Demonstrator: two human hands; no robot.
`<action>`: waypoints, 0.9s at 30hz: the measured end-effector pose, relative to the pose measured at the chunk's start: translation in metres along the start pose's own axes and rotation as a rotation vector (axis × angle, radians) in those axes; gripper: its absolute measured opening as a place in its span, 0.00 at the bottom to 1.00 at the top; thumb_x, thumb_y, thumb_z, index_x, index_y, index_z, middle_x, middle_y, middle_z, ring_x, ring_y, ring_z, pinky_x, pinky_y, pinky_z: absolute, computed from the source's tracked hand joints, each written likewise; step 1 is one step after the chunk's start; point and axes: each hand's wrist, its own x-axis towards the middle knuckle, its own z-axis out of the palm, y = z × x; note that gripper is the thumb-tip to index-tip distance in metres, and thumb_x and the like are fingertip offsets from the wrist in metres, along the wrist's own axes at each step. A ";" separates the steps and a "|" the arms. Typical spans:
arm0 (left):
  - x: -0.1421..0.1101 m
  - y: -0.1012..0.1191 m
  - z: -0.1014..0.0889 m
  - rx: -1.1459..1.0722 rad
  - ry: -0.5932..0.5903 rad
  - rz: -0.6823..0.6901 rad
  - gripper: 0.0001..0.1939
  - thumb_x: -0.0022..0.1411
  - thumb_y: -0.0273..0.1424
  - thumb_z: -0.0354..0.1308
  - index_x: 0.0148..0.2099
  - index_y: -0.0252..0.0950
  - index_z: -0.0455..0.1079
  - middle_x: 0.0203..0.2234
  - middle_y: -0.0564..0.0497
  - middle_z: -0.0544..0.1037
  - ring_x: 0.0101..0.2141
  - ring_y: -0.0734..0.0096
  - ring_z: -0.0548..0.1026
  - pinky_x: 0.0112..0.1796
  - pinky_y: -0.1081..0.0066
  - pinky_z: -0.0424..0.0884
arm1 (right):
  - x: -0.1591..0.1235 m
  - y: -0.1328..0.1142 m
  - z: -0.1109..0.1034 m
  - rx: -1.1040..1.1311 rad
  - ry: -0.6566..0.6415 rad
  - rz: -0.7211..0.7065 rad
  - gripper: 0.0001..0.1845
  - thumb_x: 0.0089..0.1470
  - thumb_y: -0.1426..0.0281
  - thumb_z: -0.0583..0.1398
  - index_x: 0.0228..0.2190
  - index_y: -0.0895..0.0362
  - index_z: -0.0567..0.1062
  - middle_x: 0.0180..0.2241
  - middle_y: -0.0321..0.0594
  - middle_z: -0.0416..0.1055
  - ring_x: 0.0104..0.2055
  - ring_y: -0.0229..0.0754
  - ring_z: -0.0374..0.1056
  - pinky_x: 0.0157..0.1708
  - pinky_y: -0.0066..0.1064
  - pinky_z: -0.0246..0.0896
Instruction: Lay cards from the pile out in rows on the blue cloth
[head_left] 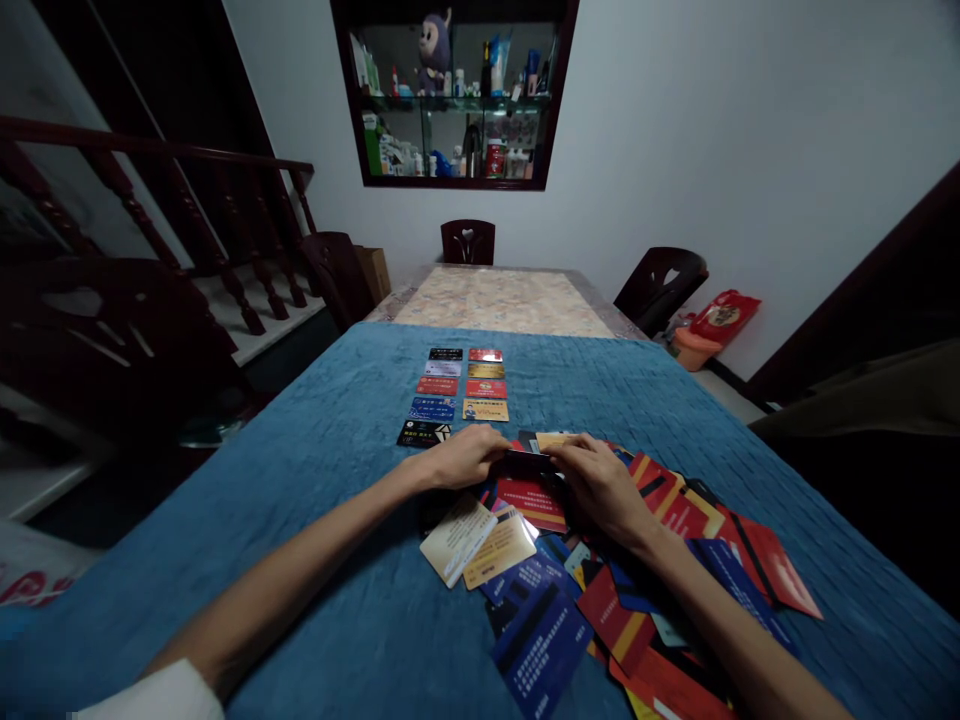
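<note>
My left hand (471,456) and my right hand (592,480) pinch a dark plastic card (529,459) by its two ends, tilted so that mostly its edge shows. Beneath and around my hands spreads a loose pile of cards, among them a red card (531,503), a cream card (457,538) and a blue card (541,645). Beyond my left hand, cards lie in two columns. A black card (424,432) is nearest in the left column, and a gold card (486,410) is nearest in the right one.
A blue cloth (315,500) covers the near part of the table, with a beige patterned surface (510,298) past it. Dark wooden chairs (660,285) stand around the table. At the left runs a wooden railing (150,150); a shelf cabinet (456,184) is set in the wall.
</note>
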 end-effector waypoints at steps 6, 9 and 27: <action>0.001 -0.001 0.003 0.021 0.064 -0.008 0.14 0.62 0.20 0.50 0.45 0.31 0.75 0.36 0.43 0.77 0.37 0.65 0.73 0.39 0.71 0.66 | 0.000 0.001 0.003 -0.068 0.019 -0.029 0.17 0.65 0.71 0.49 0.45 0.54 0.77 0.37 0.45 0.76 0.39 0.45 0.69 0.39 0.37 0.67; 0.001 -0.002 0.006 0.012 0.102 0.012 0.14 0.63 0.21 0.50 0.45 0.32 0.75 0.36 0.45 0.77 0.37 0.65 0.73 0.40 0.70 0.66 | 0.000 -0.001 0.003 -0.089 0.030 -0.038 0.17 0.65 0.72 0.50 0.47 0.54 0.76 0.39 0.45 0.77 0.40 0.45 0.69 0.40 0.38 0.67; 0.002 -0.006 0.011 0.055 0.255 -0.009 0.14 0.59 0.18 0.51 0.42 0.32 0.75 0.35 0.45 0.79 0.40 0.62 0.72 0.43 0.67 0.68 | 0.005 -0.016 0.003 -0.393 0.040 -0.118 0.17 0.57 0.70 0.60 0.49 0.58 0.72 0.45 0.46 0.75 0.46 0.50 0.64 0.45 0.40 0.56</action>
